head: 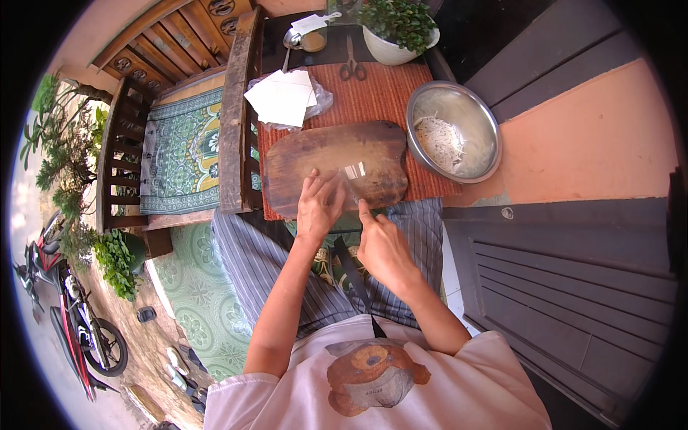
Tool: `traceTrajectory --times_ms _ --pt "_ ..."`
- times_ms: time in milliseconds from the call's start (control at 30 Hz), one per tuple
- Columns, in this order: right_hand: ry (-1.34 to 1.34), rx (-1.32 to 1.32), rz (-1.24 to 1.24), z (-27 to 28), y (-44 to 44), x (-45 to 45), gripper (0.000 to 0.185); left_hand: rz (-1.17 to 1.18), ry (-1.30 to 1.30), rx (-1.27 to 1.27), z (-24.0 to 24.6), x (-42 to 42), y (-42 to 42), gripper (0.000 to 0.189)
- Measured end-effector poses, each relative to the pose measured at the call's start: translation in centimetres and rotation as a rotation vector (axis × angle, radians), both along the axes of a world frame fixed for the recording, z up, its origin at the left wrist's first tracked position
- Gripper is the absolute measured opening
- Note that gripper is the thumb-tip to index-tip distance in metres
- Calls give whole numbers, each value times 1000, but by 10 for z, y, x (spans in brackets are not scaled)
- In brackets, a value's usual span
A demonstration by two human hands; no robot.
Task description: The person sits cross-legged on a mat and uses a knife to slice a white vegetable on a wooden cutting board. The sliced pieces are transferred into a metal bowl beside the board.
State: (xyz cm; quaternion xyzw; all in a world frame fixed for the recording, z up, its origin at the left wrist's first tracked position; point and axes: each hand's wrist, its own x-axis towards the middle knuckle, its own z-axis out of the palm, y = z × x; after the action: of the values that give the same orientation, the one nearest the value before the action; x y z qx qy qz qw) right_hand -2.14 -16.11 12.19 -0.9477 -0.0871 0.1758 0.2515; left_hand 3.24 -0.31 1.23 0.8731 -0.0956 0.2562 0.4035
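Observation:
My right hand (384, 242) grips a knife (352, 189), its handle mostly hidden, its blade over the wooden cutting board (306, 145). Beside the blade my left hand (318, 207) presses down on the board, fingers bent; what lies beneath them is hard to make out. Small white strips (355, 170) lie just right of the blade. A stack of white square sheets (282, 98) rests on a clear plastic bag behind the board. To the right, a steel bowl (486, 126) contains thin white shreds (441, 142).
Scissors (352, 70) lie on the red woven mat (376, 91) behind the board. A potted plant (398, 32), a metal spoon (290, 43) and a small container of brown stuff (313, 41) stand farther back. A wooden bench (236, 107) adjoins the left side.

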Motion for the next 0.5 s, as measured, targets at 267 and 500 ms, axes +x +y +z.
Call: traceTrajectory --times_ms 267,500 --pt "12 -55 13 5 5 -1 75 -1 18 -2 2 0 0 26" --pt "23 -74 15 7 9 -1 75 4 24 -5 3 0 0 26"
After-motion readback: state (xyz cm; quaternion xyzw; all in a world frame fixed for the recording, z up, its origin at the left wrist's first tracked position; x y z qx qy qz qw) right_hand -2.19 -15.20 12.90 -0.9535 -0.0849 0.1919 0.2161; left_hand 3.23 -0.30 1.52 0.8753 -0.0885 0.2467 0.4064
